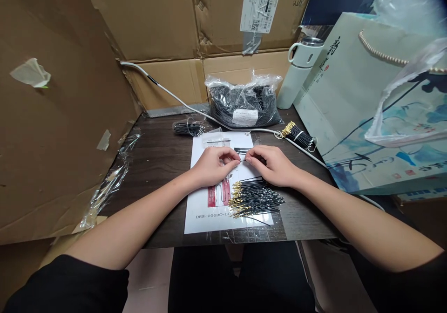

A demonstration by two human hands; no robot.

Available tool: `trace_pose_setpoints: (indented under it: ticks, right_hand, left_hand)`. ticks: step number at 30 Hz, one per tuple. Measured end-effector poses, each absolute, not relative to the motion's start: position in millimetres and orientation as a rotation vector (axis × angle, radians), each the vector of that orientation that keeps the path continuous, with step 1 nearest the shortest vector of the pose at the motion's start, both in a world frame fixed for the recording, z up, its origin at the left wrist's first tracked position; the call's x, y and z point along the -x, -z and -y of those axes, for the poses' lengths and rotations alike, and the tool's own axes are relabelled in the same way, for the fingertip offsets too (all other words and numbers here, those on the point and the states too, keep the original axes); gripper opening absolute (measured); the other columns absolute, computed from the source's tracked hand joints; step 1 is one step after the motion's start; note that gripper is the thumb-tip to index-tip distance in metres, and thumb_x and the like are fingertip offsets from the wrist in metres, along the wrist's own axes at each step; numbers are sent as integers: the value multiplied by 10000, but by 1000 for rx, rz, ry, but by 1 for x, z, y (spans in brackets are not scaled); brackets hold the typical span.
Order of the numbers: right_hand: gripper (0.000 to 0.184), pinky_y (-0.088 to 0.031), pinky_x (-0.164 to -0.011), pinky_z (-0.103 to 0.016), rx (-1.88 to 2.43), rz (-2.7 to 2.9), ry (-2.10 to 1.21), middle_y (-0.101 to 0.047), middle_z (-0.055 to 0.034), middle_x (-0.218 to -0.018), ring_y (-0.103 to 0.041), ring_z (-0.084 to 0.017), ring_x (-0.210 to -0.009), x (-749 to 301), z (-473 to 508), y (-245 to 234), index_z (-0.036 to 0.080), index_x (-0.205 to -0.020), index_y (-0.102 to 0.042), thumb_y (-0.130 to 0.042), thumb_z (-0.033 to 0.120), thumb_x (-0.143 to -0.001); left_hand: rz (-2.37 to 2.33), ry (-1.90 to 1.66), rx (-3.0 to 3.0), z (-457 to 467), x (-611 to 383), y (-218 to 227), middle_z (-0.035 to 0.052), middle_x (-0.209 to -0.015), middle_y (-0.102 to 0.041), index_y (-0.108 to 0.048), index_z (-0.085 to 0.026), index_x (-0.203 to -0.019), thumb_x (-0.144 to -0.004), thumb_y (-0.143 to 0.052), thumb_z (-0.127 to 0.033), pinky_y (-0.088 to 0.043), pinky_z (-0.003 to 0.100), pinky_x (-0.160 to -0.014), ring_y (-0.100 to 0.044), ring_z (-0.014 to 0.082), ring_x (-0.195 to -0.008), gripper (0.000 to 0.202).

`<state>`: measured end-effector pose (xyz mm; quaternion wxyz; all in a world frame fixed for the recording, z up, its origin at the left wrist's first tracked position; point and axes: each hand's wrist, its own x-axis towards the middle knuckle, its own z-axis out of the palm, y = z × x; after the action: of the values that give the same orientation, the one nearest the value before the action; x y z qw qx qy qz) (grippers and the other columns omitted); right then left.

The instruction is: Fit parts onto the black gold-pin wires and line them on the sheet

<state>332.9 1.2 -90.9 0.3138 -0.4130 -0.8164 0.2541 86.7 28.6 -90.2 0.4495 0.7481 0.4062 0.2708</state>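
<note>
My left hand and my right hand meet over a white printed sheet on the dark table. Both are pinched, fingertips almost touching, and a thin black wire runs between them. Just below my right hand lies a loose pile of black wires with gold tips. A few more black wires lie on the sheet behind my fingers.
A plastic bag of black wires stands at the back, with a small bundle to its left and a tied gold-tipped bundle to its right. A white cable, a pale flask, a paper gift bag and cardboard walls surround the table.
</note>
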Motion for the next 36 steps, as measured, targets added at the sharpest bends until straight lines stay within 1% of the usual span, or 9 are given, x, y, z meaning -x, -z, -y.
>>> trace_pose_setpoints:
  ticks: [6,19,23,26,36]
  right_hand:
    - [223,-465,-798,-347,1100,2143,-677,-742,-61,-932,-648,-203,-843,-332,-1,92,190,-980,-706,-561,309,-1100]
    - [165,-472,-802,-346,1053,2151,-635,-730,-59,-955,-642,-197,-855,-332,-1,95,190,-1008,-696,-583,280,-1087]
    - [175,-488,-815,-359,1066,2114,-645,-736,-64,-967,-653,-206,-869,-332,-1,95,197,-1005,-685,-578,302,-1095]
    - [175,-497,-823,-364,1066,2092,-640,-737,-67,-976,-660,-209,-877,-332,-1,94,196,-1012,-684,-574,303,-1098]
    - [201,-504,-831,-370,1073,2088,-657,-744,-69,-984,-666,-215,-881,-333,-1,95,200,-1020,-692,-568,329,-1112]
  left_hand:
    - [-1006,-685,-1864,-28,-88,90,34,-781,-733,-815,-158,-979,-936,-761,-303,-440,224,-601,-601,115,-671,161]
    - [-1010,-689,-1850,-27,-89,89,45,-803,-752,-833,-153,-981,-941,-772,-318,-462,229,-626,-607,115,-691,181]
    - [-1026,-712,-1859,-27,-89,91,43,-784,-748,-828,-149,-1020,-918,-808,-336,-457,223,-604,-614,112,-669,214]
    - [-1041,-726,-1865,-27,-90,92,42,-764,-745,-832,-149,-1009,-909,-812,-325,-455,223,-592,-611,113,-655,203]
    - [-1034,-787,-1902,-25,-90,92,45,-792,-762,-840,-154,-1005,-921,-800,-312,-483,232,-631,-633,117,-672,183]
